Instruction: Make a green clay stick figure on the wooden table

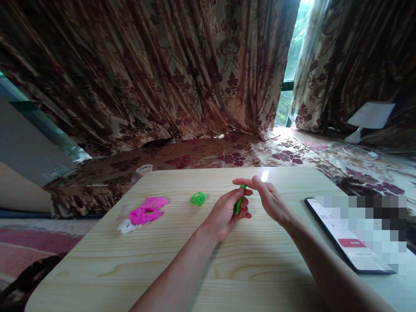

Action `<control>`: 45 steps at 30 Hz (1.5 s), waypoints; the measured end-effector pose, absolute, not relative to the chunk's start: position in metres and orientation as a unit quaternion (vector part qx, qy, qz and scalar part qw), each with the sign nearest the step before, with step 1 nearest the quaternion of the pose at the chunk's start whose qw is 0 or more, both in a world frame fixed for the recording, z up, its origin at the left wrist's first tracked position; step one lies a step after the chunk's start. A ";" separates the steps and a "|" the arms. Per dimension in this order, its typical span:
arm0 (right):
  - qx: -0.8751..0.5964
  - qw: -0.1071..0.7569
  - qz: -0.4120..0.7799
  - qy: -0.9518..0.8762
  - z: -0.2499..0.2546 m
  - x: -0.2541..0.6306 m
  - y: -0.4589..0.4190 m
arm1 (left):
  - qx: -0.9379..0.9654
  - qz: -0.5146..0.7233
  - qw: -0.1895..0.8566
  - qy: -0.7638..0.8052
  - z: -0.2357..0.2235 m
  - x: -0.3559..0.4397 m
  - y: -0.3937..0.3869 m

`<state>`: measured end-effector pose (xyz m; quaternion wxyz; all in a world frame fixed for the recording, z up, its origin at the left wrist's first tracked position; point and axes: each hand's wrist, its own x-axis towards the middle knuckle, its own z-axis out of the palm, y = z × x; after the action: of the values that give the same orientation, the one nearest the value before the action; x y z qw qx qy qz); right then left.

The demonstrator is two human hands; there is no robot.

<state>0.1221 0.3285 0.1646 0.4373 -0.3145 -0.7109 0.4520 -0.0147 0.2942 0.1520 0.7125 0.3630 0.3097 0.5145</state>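
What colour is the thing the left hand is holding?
The piece in the left hand is green, seen in the head view.

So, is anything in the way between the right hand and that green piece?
Only the left hand, which grips the green piece and partly covers its side facing the right hand. No other object visibly stands between them.

head view | from above, facing forward and down | table (247,264) close | curtains (195,78) farther

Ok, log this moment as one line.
left hand: holds green piece; right hand: open beside it, contact unclear; table: small green item, pink item, device
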 end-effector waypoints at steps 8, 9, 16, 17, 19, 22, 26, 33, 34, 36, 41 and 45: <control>-0.311 0.473 0.448 -0.693 0.163 0.119 0.329 | 0.350 0.516 0.717 0.310 0.152 -0.016 0.295; -0.309 0.474 0.446 -0.693 0.163 0.119 0.329 | 0.350 0.515 0.719 0.308 0.152 -0.017 0.296; -0.312 0.455 0.445 -0.705 0.163 0.120 0.329 | 0.335 0.501 0.742 0.294 0.148 -0.019 0.298; -0.308 0.448 0.449 -0.709 0.163 0.120 0.329 | 0.335 0.499 0.743 0.295 0.148 -0.019 0.298; -0.309 0.419 0.465 -0.717 0.163 0.120 0.330 | 0.334 0.500 0.738 0.306 0.148 -0.018 0.298; -0.323 0.451 0.455 -0.696 0.161 0.121 0.333 | 0.311 0.531 0.703 0.357 0.149 -0.018 0.300; -0.341 0.474 0.474 -0.659 0.154 0.120 0.338 | 0.266 0.604 0.637 0.399 0.148 -0.022 0.306; -0.371 0.452 0.536 -0.609 0.145 0.114 0.342 | 0.264 0.618 0.636 0.380 0.141 -0.028 0.311; -0.366 0.464 0.535 -0.604 0.145 0.114 0.343 | 0.267 0.611 0.638 0.384 0.141 -0.027 0.310; -0.362 0.485 0.523 -0.600 0.145 0.116 0.344 | 0.282 0.592 0.642 0.398 0.141 -0.027 0.309; -0.369 0.495 0.452 -0.644 0.147 0.119 0.345 | 0.363 0.537 0.627 0.431 0.142 -0.024 0.304; -0.366 0.489 0.368 -0.702 0.150 0.119 0.343 | 0.427 0.510 0.607 0.435 0.142 -0.022 0.302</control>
<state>0.1186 0.3430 0.1500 0.4885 -0.3658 -0.7016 0.3679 -0.0216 0.3020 0.1420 0.6067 0.4271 0.4352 0.5100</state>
